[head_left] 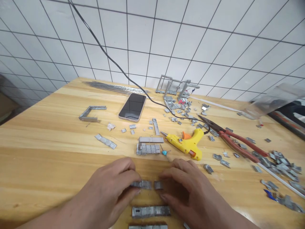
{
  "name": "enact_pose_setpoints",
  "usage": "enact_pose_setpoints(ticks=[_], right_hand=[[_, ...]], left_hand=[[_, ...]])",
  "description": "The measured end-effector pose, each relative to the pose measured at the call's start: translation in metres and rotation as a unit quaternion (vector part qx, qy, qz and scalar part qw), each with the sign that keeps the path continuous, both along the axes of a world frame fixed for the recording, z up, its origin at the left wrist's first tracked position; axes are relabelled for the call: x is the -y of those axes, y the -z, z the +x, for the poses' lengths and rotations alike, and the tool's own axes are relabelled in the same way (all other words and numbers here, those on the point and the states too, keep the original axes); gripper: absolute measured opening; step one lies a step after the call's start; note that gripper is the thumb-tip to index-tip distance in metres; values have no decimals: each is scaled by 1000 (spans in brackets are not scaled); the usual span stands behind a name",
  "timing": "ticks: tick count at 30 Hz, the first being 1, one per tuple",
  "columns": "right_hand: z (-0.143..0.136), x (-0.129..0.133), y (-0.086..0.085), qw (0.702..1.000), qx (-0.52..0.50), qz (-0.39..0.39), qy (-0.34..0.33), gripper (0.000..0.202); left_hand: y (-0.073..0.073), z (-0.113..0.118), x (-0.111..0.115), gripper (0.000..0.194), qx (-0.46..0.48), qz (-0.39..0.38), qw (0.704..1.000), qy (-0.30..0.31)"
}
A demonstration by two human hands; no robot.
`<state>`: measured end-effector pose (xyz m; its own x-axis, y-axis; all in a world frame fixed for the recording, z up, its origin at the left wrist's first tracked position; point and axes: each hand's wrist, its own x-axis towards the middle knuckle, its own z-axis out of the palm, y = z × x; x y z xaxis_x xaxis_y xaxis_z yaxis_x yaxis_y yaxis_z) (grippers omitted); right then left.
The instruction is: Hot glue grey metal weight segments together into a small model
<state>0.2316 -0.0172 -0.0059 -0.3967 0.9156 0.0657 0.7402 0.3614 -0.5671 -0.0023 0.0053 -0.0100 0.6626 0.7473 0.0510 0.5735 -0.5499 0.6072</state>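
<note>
Alignment of metal parts. The left hand (111,183) pinches a segmented metal strip (145,184) between thumb and forefinger, covering the left end of the strip. The right hand (190,183) closes its thumb and fingertips about a short metal piece (158,185), whose right end is hidden; the firmness of this grip cannot be told. Both parts are low over the near side of the bench (47,133), roughly in line, with a narrow gap between their facing ends.

The step in hand appears to be the end-to-end positioning of the two parts. The next move seems to call for a light, level grip at each side, with the edges kept square while the gap is closed. Excess pressure could tilt the short piece out of line.

A second strip (151,211) lies parallel, nearer the person. Beyond the hands is a block of joined segments (149,149), with a yellow glue gun (187,144) to its right, nozzle pointing left.

Markings: no brand, label or writing is readable. The phone (132,107) shows a dark screen; no lettering is legible on the glue gun or on the red-handled pliers (234,141)
</note>
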Motion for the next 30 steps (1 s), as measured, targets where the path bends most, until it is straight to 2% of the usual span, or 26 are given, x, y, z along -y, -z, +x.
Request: enact_pose_setpoints(ticks=[6,13,24,30], right_hand=[[-2,-4,3,999,-19,17,-25,16],[-3,-2,5,999,-27,28,-22,11],[-7,-3,6,998,-25,45,-22,11],[-7,-4,6,999,-28,30,-20,12]], left_hand=[[0,1,-2,17,-3,-2,1000,0],[3,0,-1,16,11,10,1000,-1],[1,2,-2,17,19,24,1000,-1],[3,2,-2,16,26,20,999,-9]])
